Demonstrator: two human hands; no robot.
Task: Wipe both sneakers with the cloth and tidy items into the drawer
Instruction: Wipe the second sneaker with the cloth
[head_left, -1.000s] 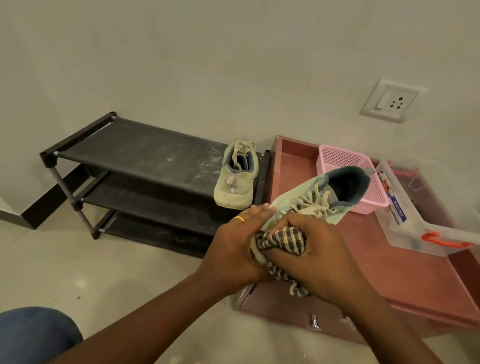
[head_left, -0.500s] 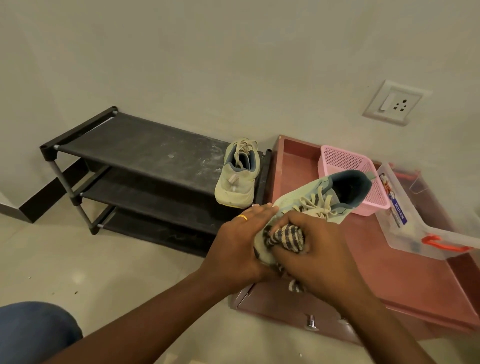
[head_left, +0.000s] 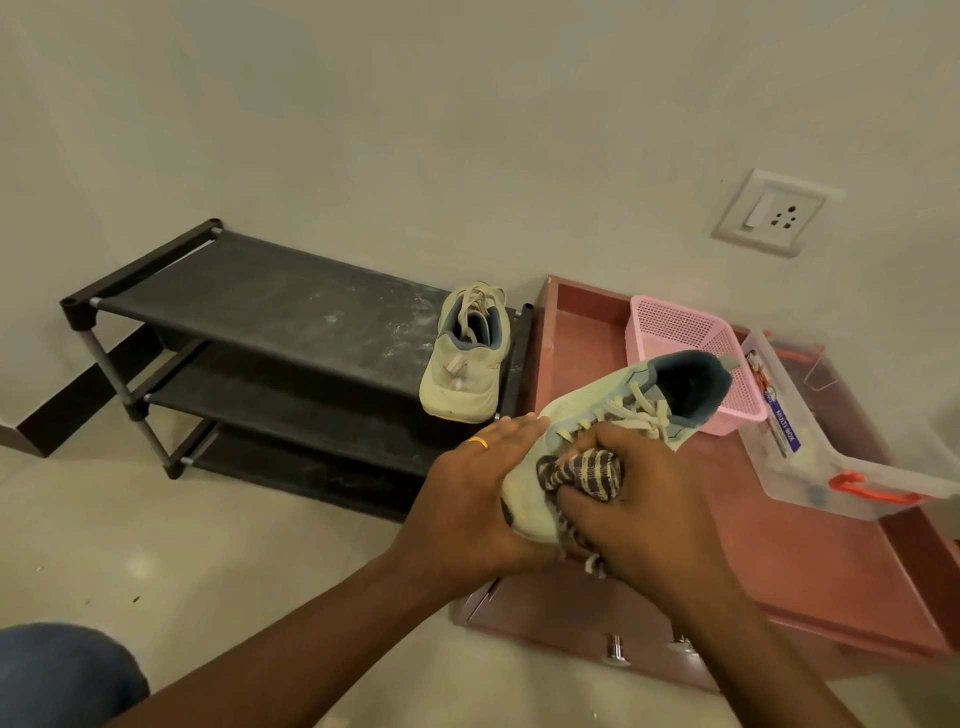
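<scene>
L hand (head_left: 467, 499) cups the toe end of the sneaker (head_left: 582, 400), fingers laid along its side w/ a gold ring (head_left: 478, 442) showing; thumb hidden underneath, can't see it. R hand (head_left: 639, 519) is balled round the checked cloth (head_left: 587, 473), fingers curled tight, pressing it onto the sneaker's upper just below the laces. A bit of cloth hangs out under the R hand. Sneaker is held in the air, tilted, heel up & away from me, over the front L part of the reddish drawer (head_left: 779, 545), which lies on the floor (head_left: 208, 545).

In the drawer: pink basket (head_left: 675, 332) at the back, just behind the sneaker's heel; clear box (head_left: 841, 467) w/ orange latches to its R, touching it.

Second sneaker (head_left: 462, 374) sits on the top shelf of the black shoe rack (head_left: 260, 312), R end, heel toward me. Rack stands just L of the drawer, against the wall. Wall socket (head_left: 771, 213) above the drawer. My knee in jeans (head_left: 62, 670) bottom L.
</scene>
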